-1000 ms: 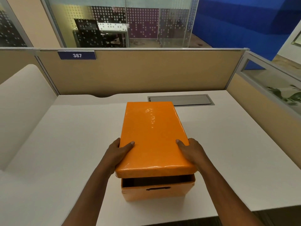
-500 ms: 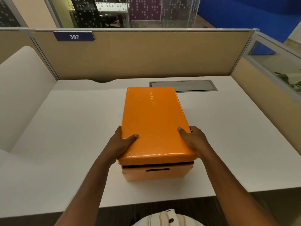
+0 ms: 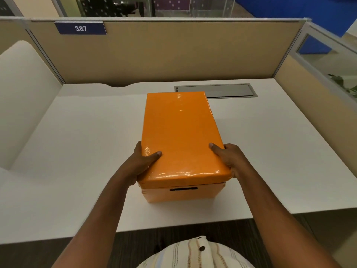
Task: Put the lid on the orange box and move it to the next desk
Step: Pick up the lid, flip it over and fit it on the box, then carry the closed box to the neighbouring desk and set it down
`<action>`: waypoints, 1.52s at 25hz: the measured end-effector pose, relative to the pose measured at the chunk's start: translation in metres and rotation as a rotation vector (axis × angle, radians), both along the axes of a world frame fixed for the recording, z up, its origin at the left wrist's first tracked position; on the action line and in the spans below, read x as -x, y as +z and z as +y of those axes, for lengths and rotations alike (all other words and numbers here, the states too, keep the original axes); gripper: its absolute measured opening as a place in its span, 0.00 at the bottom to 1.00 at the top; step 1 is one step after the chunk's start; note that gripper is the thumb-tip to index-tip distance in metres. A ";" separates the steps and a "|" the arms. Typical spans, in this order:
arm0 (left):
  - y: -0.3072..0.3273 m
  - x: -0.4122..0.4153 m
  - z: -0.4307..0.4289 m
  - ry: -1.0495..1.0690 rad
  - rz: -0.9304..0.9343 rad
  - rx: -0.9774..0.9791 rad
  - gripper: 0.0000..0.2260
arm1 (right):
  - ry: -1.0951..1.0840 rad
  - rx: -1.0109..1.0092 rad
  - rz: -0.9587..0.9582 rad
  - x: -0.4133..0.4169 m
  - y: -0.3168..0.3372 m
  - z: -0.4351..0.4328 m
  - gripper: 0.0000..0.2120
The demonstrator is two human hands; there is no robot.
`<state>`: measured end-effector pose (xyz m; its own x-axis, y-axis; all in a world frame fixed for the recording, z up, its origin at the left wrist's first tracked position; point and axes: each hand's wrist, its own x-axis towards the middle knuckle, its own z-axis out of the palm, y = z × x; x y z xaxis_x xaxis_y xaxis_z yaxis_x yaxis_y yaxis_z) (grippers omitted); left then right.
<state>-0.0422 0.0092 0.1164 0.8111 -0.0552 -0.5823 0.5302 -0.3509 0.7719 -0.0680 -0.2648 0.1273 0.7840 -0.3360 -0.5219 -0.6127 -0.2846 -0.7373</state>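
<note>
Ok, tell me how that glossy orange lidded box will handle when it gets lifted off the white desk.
The glossy orange lidded box probably feels slippery: its wrapped lid shines with glare. It looks stiff, since its edges stay straight under the left hand and right hand. Lifting by the lid alone may pull it off; the front handle slot seems safer.

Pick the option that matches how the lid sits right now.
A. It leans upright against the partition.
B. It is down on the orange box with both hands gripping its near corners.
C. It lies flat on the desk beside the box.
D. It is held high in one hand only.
B: the lid covers the orange box with no gap at the front, and the left hand and right hand clasp its near corners.
</note>
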 end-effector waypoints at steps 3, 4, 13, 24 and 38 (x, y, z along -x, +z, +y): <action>-0.004 0.001 0.000 0.014 0.015 0.022 0.38 | -0.007 -0.015 0.005 0.001 -0.002 -0.001 0.31; -0.006 0.001 0.000 0.014 0.023 0.027 0.39 | -0.011 -0.020 0.004 0.001 -0.003 -0.001 0.31; -0.011 0.000 0.006 0.032 0.182 -0.074 0.42 | -0.033 -0.009 -0.001 0.004 -0.019 0.004 0.30; -0.032 0.029 -0.007 0.062 -0.079 -0.401 0.42 | -0.016 0.077 -0.069 0.007 -0.037 0.009 0.32; -0.046 0.032 -0.009 0.089 -0.346 -0.270 0.29 | 0.185 0.134 -0.146 0.006 -0.053 0.003 0.28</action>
<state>-0.0739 0.0005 0.0701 0.9554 0.1405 -0.2596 0.2940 -0.5291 0.7960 -0.0737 -0.2615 0.0744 0.9020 -0.2390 -0.3595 -0.4316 -0.4828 -0.7620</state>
